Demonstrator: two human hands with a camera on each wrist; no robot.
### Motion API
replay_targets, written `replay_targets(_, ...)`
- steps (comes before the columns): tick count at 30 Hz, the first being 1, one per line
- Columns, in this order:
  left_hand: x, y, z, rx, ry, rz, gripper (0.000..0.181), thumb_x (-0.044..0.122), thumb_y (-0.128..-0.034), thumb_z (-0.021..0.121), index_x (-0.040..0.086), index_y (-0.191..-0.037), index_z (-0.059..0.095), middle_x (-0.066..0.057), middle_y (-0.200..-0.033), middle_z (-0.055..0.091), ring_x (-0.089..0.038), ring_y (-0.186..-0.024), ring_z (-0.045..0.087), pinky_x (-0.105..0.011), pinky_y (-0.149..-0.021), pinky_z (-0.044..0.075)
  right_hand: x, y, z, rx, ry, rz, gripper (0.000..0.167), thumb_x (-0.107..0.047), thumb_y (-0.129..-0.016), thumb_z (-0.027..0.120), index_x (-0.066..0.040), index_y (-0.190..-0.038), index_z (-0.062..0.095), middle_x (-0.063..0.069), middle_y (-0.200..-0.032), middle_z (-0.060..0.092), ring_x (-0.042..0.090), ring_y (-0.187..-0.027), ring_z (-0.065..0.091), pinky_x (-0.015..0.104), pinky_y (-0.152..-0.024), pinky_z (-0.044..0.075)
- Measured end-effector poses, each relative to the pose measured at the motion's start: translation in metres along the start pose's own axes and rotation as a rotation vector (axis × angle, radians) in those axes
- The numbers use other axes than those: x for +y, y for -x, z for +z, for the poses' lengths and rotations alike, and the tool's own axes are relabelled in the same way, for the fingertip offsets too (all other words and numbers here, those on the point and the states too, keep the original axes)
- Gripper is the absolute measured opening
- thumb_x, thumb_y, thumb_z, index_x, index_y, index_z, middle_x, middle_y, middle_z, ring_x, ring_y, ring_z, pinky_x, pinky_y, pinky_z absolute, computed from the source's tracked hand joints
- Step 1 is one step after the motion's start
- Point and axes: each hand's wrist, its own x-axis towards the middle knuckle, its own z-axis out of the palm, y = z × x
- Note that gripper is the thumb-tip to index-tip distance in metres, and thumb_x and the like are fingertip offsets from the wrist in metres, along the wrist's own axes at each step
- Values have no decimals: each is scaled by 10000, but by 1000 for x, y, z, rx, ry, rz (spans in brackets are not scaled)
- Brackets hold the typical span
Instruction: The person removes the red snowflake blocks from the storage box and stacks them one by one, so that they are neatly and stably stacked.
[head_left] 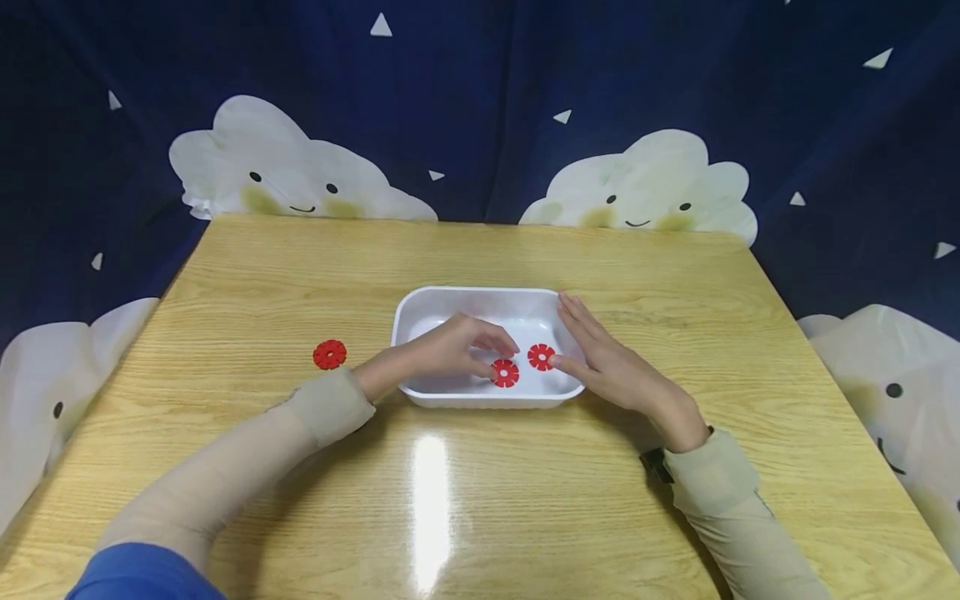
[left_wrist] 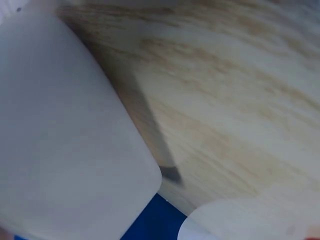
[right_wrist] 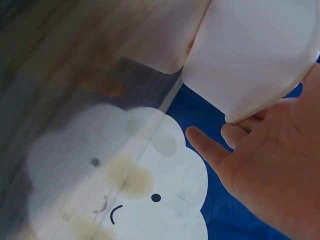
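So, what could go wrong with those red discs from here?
The left hand has its thumb and fingers close about one red disc in the white tray, so a clumsy pinch might push it away. The right hand has its thumb by a second red disc and could nudge it. And the left cuff is near the outside disc on the table, so drawing that arm back might sweep it aside.
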Motion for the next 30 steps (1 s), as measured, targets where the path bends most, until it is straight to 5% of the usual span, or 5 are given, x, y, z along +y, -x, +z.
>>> replay_targets(9,3,-5,7,-43,-106,73,375,8,-762,819,10,-1119,706,-73,-1074,715,-182,-1019,657,-210,-945,461,1,0,0,5,3,-1,820,-484,-991,515,-103,-1580,90,-2,-1646,-35,210,-1494,-34,515,-1174,167)
replay_targets(30,5,-5,14,-26,-232,106,344,30,-784,800,49,-1116,714,-30,-1034,706,-149,-914,618,-250,-876,493,-1,1,-1,-3,-3,-3,807,-475,-1002,500,-88,-1577,88,-83,-1631,-81,191,-1490,-55,500,-1182,147)
